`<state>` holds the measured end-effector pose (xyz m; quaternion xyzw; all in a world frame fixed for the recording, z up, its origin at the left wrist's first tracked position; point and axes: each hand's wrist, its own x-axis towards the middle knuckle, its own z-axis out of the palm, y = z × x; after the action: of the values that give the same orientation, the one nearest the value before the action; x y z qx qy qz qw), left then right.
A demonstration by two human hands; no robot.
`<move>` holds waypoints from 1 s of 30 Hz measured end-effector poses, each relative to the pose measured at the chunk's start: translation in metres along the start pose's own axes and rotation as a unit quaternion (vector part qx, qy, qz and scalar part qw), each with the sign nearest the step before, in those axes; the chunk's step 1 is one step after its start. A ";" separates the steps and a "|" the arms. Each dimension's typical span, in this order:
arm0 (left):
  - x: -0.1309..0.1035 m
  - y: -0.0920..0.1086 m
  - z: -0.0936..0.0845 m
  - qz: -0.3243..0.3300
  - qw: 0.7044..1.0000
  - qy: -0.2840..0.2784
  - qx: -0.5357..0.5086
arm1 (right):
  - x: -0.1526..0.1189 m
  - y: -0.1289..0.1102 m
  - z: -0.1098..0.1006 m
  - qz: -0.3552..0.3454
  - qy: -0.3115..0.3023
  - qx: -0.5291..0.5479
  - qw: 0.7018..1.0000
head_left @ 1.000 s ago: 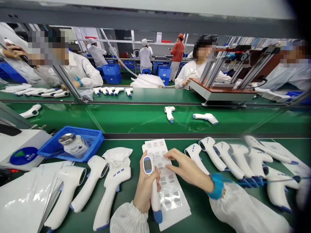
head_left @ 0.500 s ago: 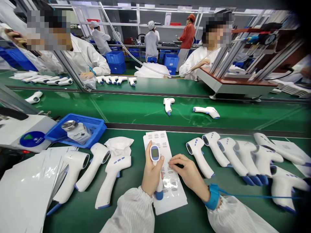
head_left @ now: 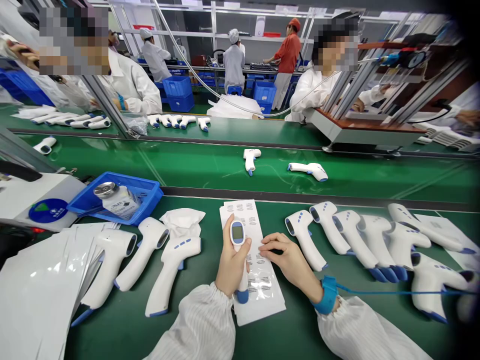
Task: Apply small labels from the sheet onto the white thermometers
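Observation:
My left hand [head_left: 231, 262] is wrapped round the handle of a white infrared thermometer [head_left: 237, 239], its small grey screen facing me and its blue foot pointing down. Beneath it lies a white label sheet [head_left: 257, 295] with rows of small printed labels. My right hand [head_left: 287, 255] has thumb and fingertips pinched at the right edge of that sheet; whether a single label is between them is too small to tell. A blue wrist strap [head_left: 325, 295] with a cord circles my right wrist.
More thermometers lie left [head_left: 172, 275] and right [head_left: 305, 237] of my hands. A blue tray [head_left: 150, 205] holds a metal-capped bottle. White sheets [head_left: 37, 285] cover the left side. Two thermometers ride the green conveyor belt [head_left: 187, 167]. Co-workers sit opposite, beside a metal-framed fixture [head_left: 369, 127].
The two thermometers on the belt have moved left. Both my hands keep nearly the same pose at the sheet. Across the belt, the co-workers have shifted their arms.

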<state>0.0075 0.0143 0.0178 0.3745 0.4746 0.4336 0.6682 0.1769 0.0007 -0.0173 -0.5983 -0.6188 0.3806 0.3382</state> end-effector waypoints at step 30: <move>0.001 -0.001 0.000 0.040 0.999 -0.014 -0.014 | 0.053 -0.083 0.006 -0.097 -0.019 0.042 0.994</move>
<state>0.0081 0.0145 0.0168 0.3901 0.4437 0.4613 0.6619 0.1291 0.0537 0.0507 -0.5138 -0.6633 0.3829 0.3866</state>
